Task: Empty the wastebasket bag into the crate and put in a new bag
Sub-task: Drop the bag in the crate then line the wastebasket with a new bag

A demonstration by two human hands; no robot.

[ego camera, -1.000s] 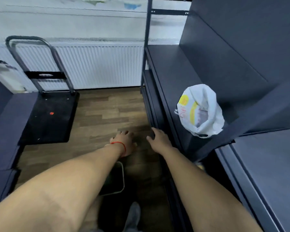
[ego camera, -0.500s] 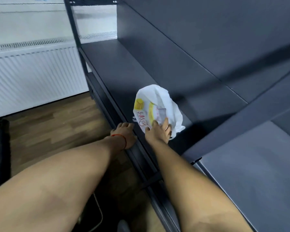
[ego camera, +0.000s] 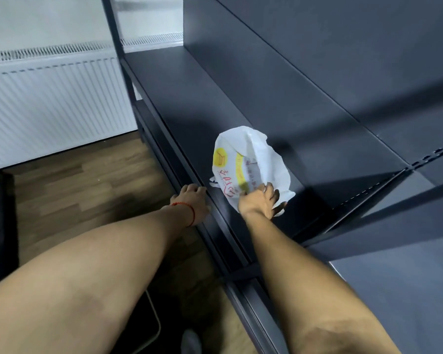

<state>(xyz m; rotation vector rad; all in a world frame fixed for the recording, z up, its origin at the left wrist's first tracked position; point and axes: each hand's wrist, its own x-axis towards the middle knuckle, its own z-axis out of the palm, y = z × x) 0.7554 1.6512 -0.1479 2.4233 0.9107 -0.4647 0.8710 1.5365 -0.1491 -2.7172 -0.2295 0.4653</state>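
A white plastic bag with yellow and red print sits on a dark grey shelf. My right hand grips the bag's near lower edge, fingers closed into the plastic. My left hand, with a red string at the wrist, rests on the shelf's front edge just left of the bag, fingers curled over the rim and holding nothing else. No wastebasket or crate is clearly in view.
A white radiator lines the far wall above a wooden floor. The shelf unit's upright post rises at the left. A lower shelf panel lies at the right. A dark object with a light rim sits below my left arm.
My view swung right toward the shelf. My right hand reached from the floor side onto the bag and closed on its near edge. My left hand moved onto the shelf's front edge.
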